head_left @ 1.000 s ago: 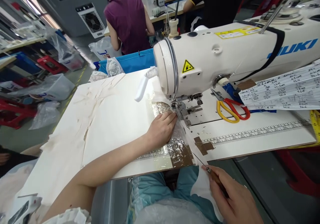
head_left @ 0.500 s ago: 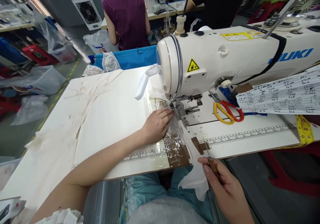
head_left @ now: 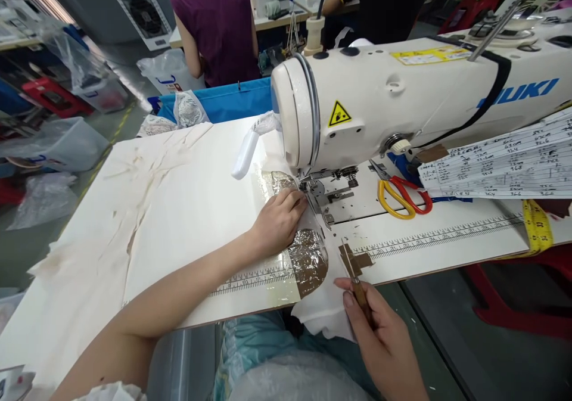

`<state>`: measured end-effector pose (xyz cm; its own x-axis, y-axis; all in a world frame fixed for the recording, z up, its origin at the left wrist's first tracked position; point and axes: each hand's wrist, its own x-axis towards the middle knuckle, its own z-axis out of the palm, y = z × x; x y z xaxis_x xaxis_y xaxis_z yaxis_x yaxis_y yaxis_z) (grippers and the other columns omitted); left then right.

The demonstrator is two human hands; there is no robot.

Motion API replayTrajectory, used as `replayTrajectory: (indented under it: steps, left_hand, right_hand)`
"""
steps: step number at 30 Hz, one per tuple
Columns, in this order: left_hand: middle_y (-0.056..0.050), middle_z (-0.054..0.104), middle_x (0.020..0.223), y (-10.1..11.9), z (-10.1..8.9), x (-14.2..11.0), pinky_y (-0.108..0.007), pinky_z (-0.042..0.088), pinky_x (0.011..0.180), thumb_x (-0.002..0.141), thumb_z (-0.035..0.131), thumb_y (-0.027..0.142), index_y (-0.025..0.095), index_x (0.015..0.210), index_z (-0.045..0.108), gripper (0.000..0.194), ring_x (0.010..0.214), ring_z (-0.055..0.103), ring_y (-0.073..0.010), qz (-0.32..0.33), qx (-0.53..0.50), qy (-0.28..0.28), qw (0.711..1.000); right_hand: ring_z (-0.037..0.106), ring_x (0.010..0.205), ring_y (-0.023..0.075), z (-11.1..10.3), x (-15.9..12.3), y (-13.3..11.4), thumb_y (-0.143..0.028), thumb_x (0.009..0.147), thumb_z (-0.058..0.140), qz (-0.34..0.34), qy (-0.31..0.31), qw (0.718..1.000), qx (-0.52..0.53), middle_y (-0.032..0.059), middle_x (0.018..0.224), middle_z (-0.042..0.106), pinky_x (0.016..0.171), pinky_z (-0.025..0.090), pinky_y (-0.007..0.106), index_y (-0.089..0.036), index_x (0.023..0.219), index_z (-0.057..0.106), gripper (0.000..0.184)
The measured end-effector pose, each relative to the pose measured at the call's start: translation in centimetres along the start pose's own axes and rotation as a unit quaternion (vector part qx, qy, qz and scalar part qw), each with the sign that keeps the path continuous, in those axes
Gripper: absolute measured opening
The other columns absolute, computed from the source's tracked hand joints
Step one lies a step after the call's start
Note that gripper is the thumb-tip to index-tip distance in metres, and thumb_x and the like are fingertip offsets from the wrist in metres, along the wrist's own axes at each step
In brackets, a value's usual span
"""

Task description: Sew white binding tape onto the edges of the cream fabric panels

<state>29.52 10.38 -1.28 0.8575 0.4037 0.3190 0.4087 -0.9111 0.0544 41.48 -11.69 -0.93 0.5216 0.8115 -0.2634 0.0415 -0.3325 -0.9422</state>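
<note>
Fingers of the right hand, low and right of centre in the head view, are closed around the wooden handle of an awl, whose thin metal shaft points up and slightly left. The index fingertip lies against the white cloth; whether it also pinches it, I cannot tell. The left hand, at mid-frame, has its fingers bent and close together at the cloth's edge beside the presser foot; whether they grip or only press, I cannot tell. The cloth runs from the foot down over the table edge at bottom centre. The white sewing machine fills the upper right. Below its arm lie red-and-yellow scissors, near written sheets at the right. A yellow tape measure hangs over the edge, lower right.
</note>
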Motion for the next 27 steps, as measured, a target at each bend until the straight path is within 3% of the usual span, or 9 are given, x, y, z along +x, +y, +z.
replayTrajectory:
  steps: [3, 8, 13, 18, 20, 23, 27]
  left_hand:
    - [-0.017, 0.057, 0.123, -0.2, -0.1, 0.5, -0.046, 0.053, 0.092, 0.093, 0.037, 0.009, 0.007, 0.122, 0.059, 0.036, 0.117, 0.050, -0.0304, -0.007, 0.008, 0.008, 1.000]
    - [-0.013, 0.060, 0.108, -1.2, 0.0, 0.4, -0.042, 0.055, 0.085, 0.093, 0.037, 0.006, 0.010, 0.117, 0.060, 0.034, 0.101, 0.052, -0.0245, 0.025, -0.045, 0.029, 0.998]
    - [-0.012, 0.062, 0.111, -1.6, 0.2, 0.4, -0.040, 0.054, 0.090, 0.094, 0.037, 0.006, 0.010, 0.115, 0.060, 0.032, 0.102, 0.053, -0.0228, 0.051, -0.064, 0.039, 0.996]
    - [-0.015, 0.060, 0.117, -1.3, 0.0, 0.4, -0.045, 0.053, 0.088, 0.092, 0.038, 0.006, 0.010, 0.120, 0.059, 0.035, 0.112, 0.050, -0.0283, 0.004, -0.025, 0.021, 0.999]
    - [-0.014, 0.061, 0.113, -1.3, -0.1, 0.3, -0.044, 0.053, 0.085, 0.092, 0.039, 0.006, 0.013, 0.119, 0.060, 0.034, 0.108, 0.052, -0.0267, -0.008, -0.037, 0.022, 0.999]
    - [-0.010, 0.062, 0.105, -1.4, -0.2, 0.1, -0.039, 0.053, 0.082, 0.092, 0.038, 0.006, 0.015, 0.113, 0.060, 0.032, 0.097, 0.054, -0.0220, 0.019, -0.077, 0.025, 0.997]
    - [-0.011, 0.063, 0.111, -1.5, 0.0, 0.1, -0.038, 0.052, 0.085, 0.094, 0.038, 0.008, 0.014, 0.112, 0.059, 0.028, 0.100, 0.055, -0.0219, 0.044, -0.078, 0.016, 0.996]
  right_hand:
    - [0.062, 0.066, 0.0181, 0.1, 0.7, -0.9, -0.051, 0.092, 0.054, -0.048, 0.002, 0.998, -0.050, 0.0043, 0.079, 0.070, 0.063, 0.054, 0.027, -0.020, 0.112, 0.071, 0.040]
    - [0.068, 0.078, 0.0188, 0.2, 1.6, -0.8, -0.049, 0.094, 0.051, -0.093, 0.000, 0.992, -0.085, 0.0086, 0.101, 0.075, 0.066, 0.055, 0.024, -0.020, 0.111, 0.070, 0.038]
    - [0.070, 0.082, 0.0192, -0.1, 2.5, -0.2, -0.046, 0.096, 0.050, -0.122, -0.027, 0.987, -0.097, 0.0094, 0.102, 0.075, 0.065, 0.055, 0.023, -0.019, 0.113, 0.068, 0.036]
    - [0.071, 0.088, 0.0211, 0.0, 3.7, -1.2, -0.044, 0.096, 0.048, -0.127, -0.050, 0.984, -0.117, 0.0113, 0.109, 0.074, 0.070, 0.057, 0.026, -0.019, 0.112, 0.066, 0.035]
    - [0.071, 0.091, 0.0222, 0.1, 4.1, -1.6, -0.045, 0.096, 0.047, -0.138, -0.049, 0.982, -0.123, 0.0117, 0.109, 0.075, 0.072, 0.057, 0.027, -0.019, 0.109, 0.067, 0.035]
    - [0.070, 0.091, 0.0226, 0.2, 4.5, -1.8, -0.045, 0.095, 0.046, -0.149, -0.047, 0.977, -0.143, 0.0114, 0.107, 0.075, 0.071, 0.057, 0.028, -0.020, 0.108, 0.067, 0.035]
    - [0.069, 0.086, 0.0219, 0.2, 4.8, -2.0, -0.046, 0.096, 0.045, -0.137, -0.057, 0.976, -0.159, 0.0103, 0.104, 0.075, 0.065, 0.054, 0.027, -0.021, 0.114, 0.067, 0.038]
